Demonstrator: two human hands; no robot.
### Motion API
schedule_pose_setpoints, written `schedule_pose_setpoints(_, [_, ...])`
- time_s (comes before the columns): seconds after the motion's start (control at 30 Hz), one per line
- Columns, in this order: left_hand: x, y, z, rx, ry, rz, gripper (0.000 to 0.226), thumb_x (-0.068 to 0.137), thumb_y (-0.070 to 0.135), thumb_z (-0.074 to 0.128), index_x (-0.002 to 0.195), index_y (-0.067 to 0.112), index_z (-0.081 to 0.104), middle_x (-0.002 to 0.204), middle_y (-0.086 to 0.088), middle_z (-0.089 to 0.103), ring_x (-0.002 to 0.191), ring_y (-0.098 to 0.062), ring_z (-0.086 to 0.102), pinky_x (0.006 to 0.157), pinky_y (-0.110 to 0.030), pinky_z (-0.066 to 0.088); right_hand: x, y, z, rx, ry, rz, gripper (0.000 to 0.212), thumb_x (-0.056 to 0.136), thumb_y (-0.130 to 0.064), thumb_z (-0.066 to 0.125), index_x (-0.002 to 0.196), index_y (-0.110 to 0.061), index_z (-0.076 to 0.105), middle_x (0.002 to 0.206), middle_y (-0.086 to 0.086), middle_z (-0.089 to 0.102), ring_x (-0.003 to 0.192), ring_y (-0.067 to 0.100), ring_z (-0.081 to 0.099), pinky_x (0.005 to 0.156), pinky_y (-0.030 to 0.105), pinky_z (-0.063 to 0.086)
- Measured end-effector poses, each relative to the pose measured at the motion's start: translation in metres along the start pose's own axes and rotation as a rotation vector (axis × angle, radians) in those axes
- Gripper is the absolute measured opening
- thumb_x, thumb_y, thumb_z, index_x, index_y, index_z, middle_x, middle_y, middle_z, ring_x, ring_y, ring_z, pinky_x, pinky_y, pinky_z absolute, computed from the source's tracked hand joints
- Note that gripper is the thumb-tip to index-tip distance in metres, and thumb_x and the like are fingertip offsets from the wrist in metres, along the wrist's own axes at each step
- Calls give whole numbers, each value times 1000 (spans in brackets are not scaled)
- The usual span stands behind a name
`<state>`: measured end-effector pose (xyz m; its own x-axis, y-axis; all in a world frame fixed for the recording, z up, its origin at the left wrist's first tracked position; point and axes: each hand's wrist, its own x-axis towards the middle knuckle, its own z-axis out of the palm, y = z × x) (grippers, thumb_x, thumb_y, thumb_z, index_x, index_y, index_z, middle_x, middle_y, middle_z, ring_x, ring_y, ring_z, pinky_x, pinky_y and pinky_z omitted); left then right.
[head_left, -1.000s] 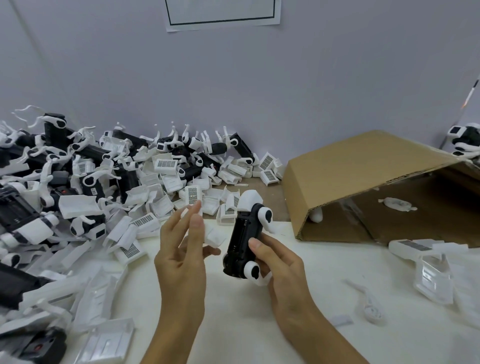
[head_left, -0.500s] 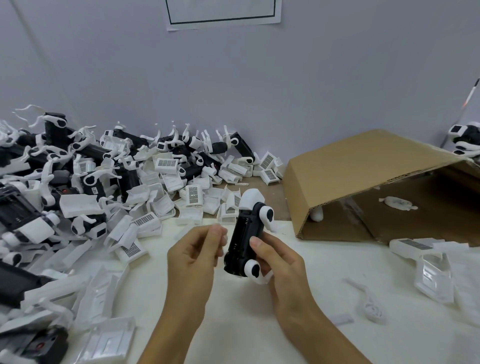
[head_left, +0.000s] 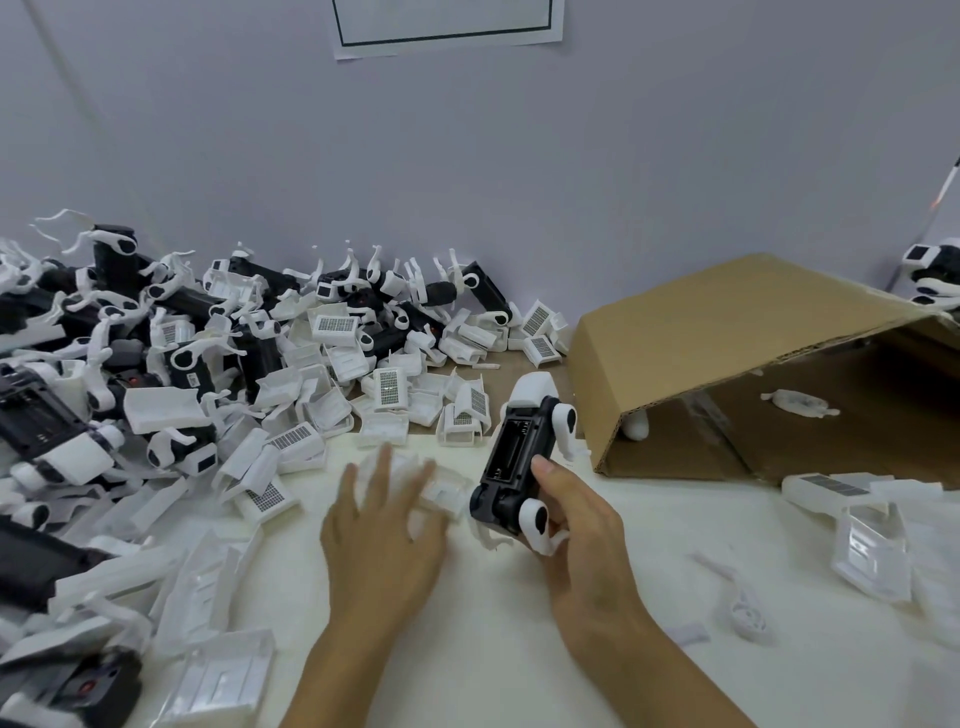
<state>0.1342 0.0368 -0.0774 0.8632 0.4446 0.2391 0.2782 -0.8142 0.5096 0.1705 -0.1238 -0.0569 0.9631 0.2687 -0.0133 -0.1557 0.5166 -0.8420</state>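
Left hand (head_left: 384, 525) lowered; device (head_left: 514, 457) points away

the toy body (head_left: 517, 457) in the right hand (head_left: 582, 525) is matt black plastic with glossy white plastic wheels; right of it, rough brown corrugated cardboard box (head_left: 737, 332); smooth white tabletop (head_left: 498, 634).

You are holding your left hand (head_left: 384, 535) out flat, palm facing down and fingers spread straight, blurred at the tips, with the left forearm (head_left: 337, 670) running up from the lower edge. Your right hand (head_left: 582, 525) is gripping the lower end of the black unit (head_left: 514, 457), thumb pressing on its near face and fingers curling behind it, the right forearm (head_left: 665, 670) angling in from the lower right.
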Motion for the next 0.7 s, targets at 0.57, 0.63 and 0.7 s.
schedule_pose_setpoints(0.57, [-9,39,-31,-2016,-101,-345,38,83,21,64,114,-1,69,111,-22,70,120,-43,63,86,-47,61,0,1,2,-84,2,-10,38,68,-37,74,101,-18,81,104,12,78,101,28,74,89,36,58])
schedule_pose_setpoints(0.63, [-11,43,-29,-1975,-51,-343,30,79,8,67,108,0,62,110,-23,71,119,-40,65,84,-38,62,-1,2,3,-134,-25,-40,36,71,-37,74,103,-20,81,104,10,78,102,27,74,94,39,56])
schedule_pose_setpoints(0.7, [-11,46,-30,-1935,-8,-342,37,75,-6,63,110,3,59,124,-29,66,112,-34,70,83,-30,61,-2,4,4,-159,-34,-55,33,72,-36,74,101,-23,81,103,8,78,101,26,74,99,43,54])
